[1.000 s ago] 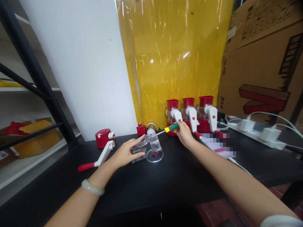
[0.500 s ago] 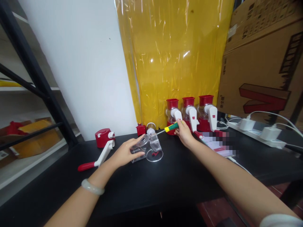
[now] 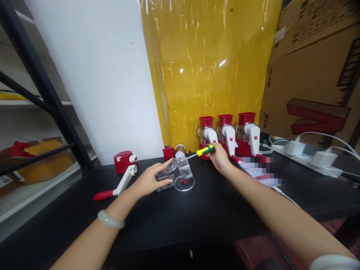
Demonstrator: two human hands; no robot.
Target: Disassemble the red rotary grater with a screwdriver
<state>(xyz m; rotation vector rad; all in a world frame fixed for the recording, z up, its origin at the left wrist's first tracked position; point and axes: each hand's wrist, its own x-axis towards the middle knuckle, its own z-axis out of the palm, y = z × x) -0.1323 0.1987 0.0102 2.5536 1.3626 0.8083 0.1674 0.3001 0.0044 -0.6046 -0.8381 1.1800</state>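
My left hand (image 3: pixel 153 179) grips a clear plastic grater body (image 3: pixel 184 170) that lies on the black table, thumb and fingers around its left part. A small red piece (image 3: pixel 185 181) shows through its round opening. In my right hand (image 3: pixel 219 157) is a screwdriver (image 3: pixel 206 149) with a yellow and green handle. Its shaft points left, the tip at the upper right of the clear body; whether it meets a screw is too small to tell. Just behind stand a metal grater drum (image 3: pixel 180 149) and a small red part (image 3: pixel 168 153).
At left lie a red base (image 3: pixel 123 162) and a white crank with red handle (image 3: pixel 120 186). Three assembled rotary graters (image 3: pixel 226 135) stand at the back right. A phone (image 3: pixel 258 171), a power strip (image 3: pixel 306 159) with cables and a large cardboard box (image 3: pixel 312 82) are farther right.
The screwdriver handle has turned in my right hand, showing more yellow now. My left hand and the clear body stay in place; the view has shifted slightly.
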